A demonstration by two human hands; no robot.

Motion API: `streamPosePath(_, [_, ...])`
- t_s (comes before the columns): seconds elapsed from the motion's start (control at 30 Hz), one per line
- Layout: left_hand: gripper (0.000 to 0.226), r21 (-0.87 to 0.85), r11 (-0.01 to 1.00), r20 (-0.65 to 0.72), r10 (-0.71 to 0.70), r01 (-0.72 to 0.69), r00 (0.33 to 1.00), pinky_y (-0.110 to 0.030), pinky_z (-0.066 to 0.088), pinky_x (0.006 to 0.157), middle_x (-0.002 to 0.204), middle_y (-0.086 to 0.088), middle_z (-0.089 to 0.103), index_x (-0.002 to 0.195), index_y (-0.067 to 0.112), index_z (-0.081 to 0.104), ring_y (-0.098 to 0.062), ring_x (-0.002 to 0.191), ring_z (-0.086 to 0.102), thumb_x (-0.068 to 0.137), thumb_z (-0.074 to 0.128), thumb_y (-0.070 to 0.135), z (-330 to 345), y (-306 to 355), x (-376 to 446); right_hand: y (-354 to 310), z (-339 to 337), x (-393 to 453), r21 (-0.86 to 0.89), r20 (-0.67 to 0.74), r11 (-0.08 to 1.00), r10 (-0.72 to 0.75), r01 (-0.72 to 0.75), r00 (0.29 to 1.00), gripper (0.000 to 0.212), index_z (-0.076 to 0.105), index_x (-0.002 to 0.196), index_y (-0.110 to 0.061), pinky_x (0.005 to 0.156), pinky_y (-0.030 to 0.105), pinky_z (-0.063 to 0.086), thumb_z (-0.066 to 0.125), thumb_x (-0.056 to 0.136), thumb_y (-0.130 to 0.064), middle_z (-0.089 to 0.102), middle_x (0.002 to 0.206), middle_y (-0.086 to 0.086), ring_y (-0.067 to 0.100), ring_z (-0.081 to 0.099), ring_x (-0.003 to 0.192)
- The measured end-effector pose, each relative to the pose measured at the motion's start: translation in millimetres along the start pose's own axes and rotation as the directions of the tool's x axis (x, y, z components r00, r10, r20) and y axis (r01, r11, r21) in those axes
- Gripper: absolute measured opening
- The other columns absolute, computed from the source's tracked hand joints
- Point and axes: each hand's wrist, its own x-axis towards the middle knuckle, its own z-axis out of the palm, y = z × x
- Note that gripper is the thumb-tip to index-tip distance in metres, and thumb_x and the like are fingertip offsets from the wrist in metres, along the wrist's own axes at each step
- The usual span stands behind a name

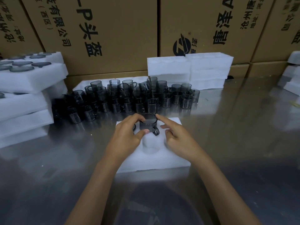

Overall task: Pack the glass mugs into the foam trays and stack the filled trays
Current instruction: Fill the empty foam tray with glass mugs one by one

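A white foam tray point(155, 158) lies on the steel table right in front of me. A smoky glass mug point(148, 123) stands upright over a far pocket of that tray, handle toward me. My left hand point(128, 133) grips the mug, fingers on its far rim and thumb on its near side. My right hand point(176, 135) hovers just right of the mug with the index finger stretched to its rim, holding nothing. Another mug's edge peeks out in a pocket under my left hand. An empty pocket shows at the tray's middle.
Several loose dark mugs point(129, 98) crowd the table behind the tray. Filled foam trays point(27, 88) are stacked at the left. Empty foam trays point(190, 69) stand stacked at the back right, more foam point(292, 78) at the far right. Cardboard boxes point(113, 30) wall the back.
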Motion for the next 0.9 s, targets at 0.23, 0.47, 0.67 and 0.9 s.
streamPosePath(0.23, [0.029, 0.004, 1.0, 0.021, -0.01, 0.01, 1.0, -0.011, 0.038, 0.076, 0.108, 0.021, 0.062, 0.114, 0.032, 0.057, -0.006, 0.102, 0.057, 0.089, 0.071, 0.033, 0.9, 0.5, -3.8, 1.9, 2.5, 0.1, -0.103, -0.03, 0.994, -0.039, 0.035, 0.999, 0.064, 0.042, 0.149, -0.036, 0.061, 0.005, 0.032, 0.039, 0.094, -0.002, 0.053, 0.107, -0.006, -0.014, 0.045, 0.063])
streamPosePath(0.47, [0.049, 0.049, 0.997, 0.013, -0.055, 0.054, 0.998, -0.022, 0.037, 0.085, 0.117, 0.013, 0.058, 0.145, 0.028, 0.049, -0.02, 0.107, 0.059, 0.098, 0.054, 0.041, -0.5, 2.6, -8.2, -0.8, 3.2, -1.2, -0.096, -0.074, 0.995, -0.026, 0.018, 0.997, 0.059, 0.053, 0.142, -0.035, 0.058, 0.008, 0.037, 0.041, 0.094, -0.003, 0.052, 0.096, -0.012, -0.004, 0.051, 0.061])
streamPosePath(0.67, [0.043, 0.065, 0.997, -0.002, -0.043, 0.043, 0.999, -0.038, 0.036, 0.112, 0.129, -0.002, 0.057, 0.139, 0.017, 0.057, -0.014, 0.132, 0.042, 0.099, 0.056, 0.032, -1.1, 5.0, -7.7, -6.7, 2.9, -2.3, -0.124, -0.067, 0.992, -0.018, 0.009, 0.998, 0.059, 0.055, 0.142, -0.03, 0.06, 0.008, 0.035, 0.039, 0.093, 0.001, 0.045, 0.08, -0.014, -0.007, 0.049, 0.07])
streamPosePath(0.9, [0.047, 0.129, 0.989, 0.063, -0.074, 0.065, 0.995, -0.035, 0.018, 0.117, 0.159, 0.004, 0.032, 0.145, 0.023, 0.048, -0.009, 0.149, 0.013, 0.101, 0.047, 0.038, 0.8, 3.1, -6.1, -6.9, 4.0, -2.8, -0.145, -0.053, 0.989, -0.033, 0.025, 0.998, 0.058, 0.055, 0.142, -0.025, 0.066, 0.005, 0.034, 0.04, 0.093, 0.002, 0.045, 0.077, -0.014, -0.011, 0.044, 0.088])
